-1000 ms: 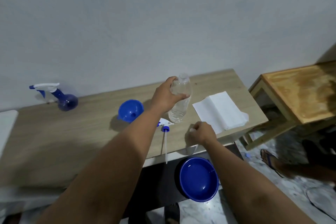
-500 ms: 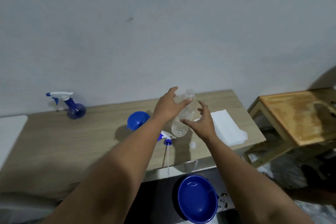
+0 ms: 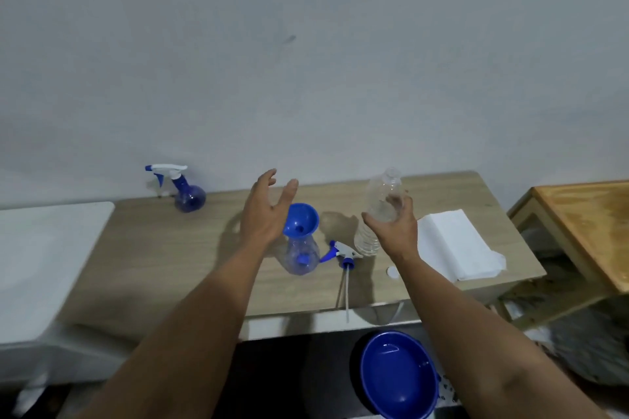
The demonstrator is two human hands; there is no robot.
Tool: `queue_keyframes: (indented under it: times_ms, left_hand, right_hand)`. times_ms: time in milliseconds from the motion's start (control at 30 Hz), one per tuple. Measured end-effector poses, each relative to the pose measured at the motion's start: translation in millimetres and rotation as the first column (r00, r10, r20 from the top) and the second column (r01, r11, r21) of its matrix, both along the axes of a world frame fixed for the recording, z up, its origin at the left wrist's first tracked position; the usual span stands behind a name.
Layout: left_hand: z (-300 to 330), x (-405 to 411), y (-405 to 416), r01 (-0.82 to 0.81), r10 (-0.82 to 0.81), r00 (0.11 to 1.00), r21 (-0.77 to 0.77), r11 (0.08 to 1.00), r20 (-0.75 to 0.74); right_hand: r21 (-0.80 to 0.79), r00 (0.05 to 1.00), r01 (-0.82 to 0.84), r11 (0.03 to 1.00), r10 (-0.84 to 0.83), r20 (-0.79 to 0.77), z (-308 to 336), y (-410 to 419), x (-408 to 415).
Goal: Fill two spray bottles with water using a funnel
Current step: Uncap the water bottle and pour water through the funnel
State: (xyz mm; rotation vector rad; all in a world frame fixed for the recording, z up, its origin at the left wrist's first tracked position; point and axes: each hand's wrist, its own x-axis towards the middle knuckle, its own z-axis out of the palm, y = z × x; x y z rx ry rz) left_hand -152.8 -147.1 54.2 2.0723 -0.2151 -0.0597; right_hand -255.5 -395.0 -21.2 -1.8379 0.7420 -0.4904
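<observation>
My right hand grips a clear plastic water bottle, uncapped and upright, its base near the wooden table. My left hand hovers open, fingers spread, just left of a blue funnel. The funnel sits in the neck of a clear spray bottle standing mid-table. That bottle's blue-and-white spray head lies beside it with its tube pointing toward the table's front edge. A small white cap lies near my right wrist. A second blue spray bottle, trigger attached, stands at the back left by the wall.
A folded white cloth lies on the table's right end. A blue basin sits below the table's front edge. A wooden stool stands to the right, and a white surface adjoins the table on the left.
My left hand let go of the water bottle and moved left beside the funnel. My right hand left the cap on the table and took hold of the bottle.
</observation>
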Motion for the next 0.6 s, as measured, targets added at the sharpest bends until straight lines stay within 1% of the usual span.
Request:
queue_keyframes:
  times_ms: [100, 200, 367, 467, 600]
  left_hand:
    - [-22.3, -11.6, 18.7, 0.049, -0.044, 0.994, 0.053, 0.997, -0.095]
    - [-28.9, -20.3, 22.8, 0.139, -0.123, 0.982, 0.104, 0.985, -0.141]
    - [-30.9, -22.6, 24.5, 0.228, -0.203, 0.967, 0.171, 0.958, -0.152]
    - [-31.1, -24.7, 30.3, 0.239, -0.213, 0.964, 0.164, 0.957, -0.161]
    - [-28.3, -28.7, 33.5, 0.26, -0.235, 0.959, 0.162, 0.952, -0.155]
  right_hand:
    - [0.013, 0.996, 0.083, 0.996, -0.083, 0.038, -3.0, 7.7, 0.5]
    - [0.038, 0.989, 0.126, 0.991, -0.129, 0.073, -1.9, 12.2, 2.2]
    - [0.097, 0.978, 0.134, 0.986, -0.147, 0.151, 15.3, 14.9, 4.5]
    - [0.112, 0.965, 0.147, 0.983, -0.168, 0.203, 33.1, 13.6, 5.0]
    - [0.085, 0.94, 0.156, 0.984, -0.174, 0.292, 64.5, 16.2, 7.2]
